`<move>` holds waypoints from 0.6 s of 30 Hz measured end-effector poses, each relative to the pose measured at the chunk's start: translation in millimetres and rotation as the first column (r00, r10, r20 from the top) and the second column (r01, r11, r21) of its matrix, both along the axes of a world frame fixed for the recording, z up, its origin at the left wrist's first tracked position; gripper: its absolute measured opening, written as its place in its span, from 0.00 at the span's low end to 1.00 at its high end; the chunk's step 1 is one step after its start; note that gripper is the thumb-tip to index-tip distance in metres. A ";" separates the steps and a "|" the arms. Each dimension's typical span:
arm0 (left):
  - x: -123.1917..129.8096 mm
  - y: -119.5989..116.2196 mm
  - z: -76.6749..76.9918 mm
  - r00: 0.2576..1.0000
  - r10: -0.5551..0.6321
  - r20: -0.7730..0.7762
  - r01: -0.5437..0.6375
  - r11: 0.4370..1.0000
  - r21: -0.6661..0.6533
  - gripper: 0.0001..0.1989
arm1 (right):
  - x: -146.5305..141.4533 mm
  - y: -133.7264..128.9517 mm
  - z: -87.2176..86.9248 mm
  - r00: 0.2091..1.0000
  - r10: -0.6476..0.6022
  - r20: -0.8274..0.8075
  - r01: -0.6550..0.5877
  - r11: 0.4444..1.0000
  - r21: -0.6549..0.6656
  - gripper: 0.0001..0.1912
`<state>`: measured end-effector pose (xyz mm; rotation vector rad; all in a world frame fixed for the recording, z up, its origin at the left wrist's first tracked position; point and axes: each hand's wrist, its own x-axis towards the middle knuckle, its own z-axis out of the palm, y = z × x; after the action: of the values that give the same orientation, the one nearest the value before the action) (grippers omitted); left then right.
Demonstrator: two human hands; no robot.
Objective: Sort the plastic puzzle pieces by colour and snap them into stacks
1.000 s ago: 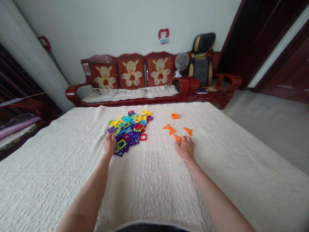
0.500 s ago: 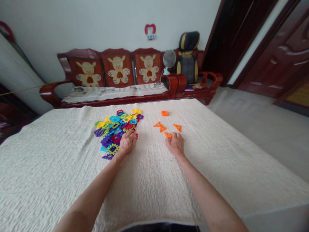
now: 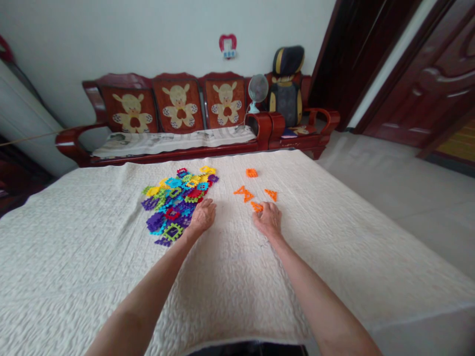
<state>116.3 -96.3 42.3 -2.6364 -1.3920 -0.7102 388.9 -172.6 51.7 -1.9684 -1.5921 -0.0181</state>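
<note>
My left hand point(image 3: 203, 216) is at the right edge of a pile of colourful plastic building pieces point(image 3: 174, 193) in purple, green, blue, yellow and red. Its fingers are curled together and pointing down; what they hold, if anything, is hidden under the hand. My right hand point(image 3: 269, 218) has its thumb and fingers closed on an orange triangular piece point(image 3: 256, 206) lying on the cloth. Just beyond it are more orange triangles point(image 3: 243, 193), another orange triangle point(image 3: 271, 195) to the right, and an orange squarish piece or stack point(image 3: 251, 172) farther back.
A quilted cream cloth point(image 3: 111, 257) covers the table. Behind its far edge stands a wooden sofa point(image 3: 260, 129) with bear-patterned cushions point(image 3: 180, 108). A small fan point(image 3: 258, 89) and a chair with a massage cushion point(image 3: 286, 101) are at the right.
My left hand has shifted right, away from the middle of the pile, and pieces it covered now show. My right hand stays at the orange triangle. The view has moved slightly.
</note>
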 end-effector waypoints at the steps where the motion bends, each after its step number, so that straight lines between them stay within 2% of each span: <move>1: 2.4 0.5 -1.1 1.000 -0.024 0.006 0.024 1.000 -0.002 0.11 | 0.0 0.1 -0.3 1.000 0.001 -0.002 -0.001 1.000 0.003 0.18; 6: 7.5 3.6 -6.2 0.994 -0.106 0.036 0.107 0.994 -0.029 0.11 | 0.4 -0.5 -0.3 1.000 0.002 0.011 -0.002 1.000 -0.001 0.18; 18: -16.3 20.0 -14.3 0.981 -0.173 0.092 0.168 0.984 0.063 0.13 | 2.6 0.8 -3.5 0.998 0.005 0.057 -0.004 1.000 -0.011 0.19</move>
<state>100.0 -76.3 28.0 -2.7357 -1.1584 -0.8934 391.5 -171.8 48.2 -1.9885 -1.6360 -0.0646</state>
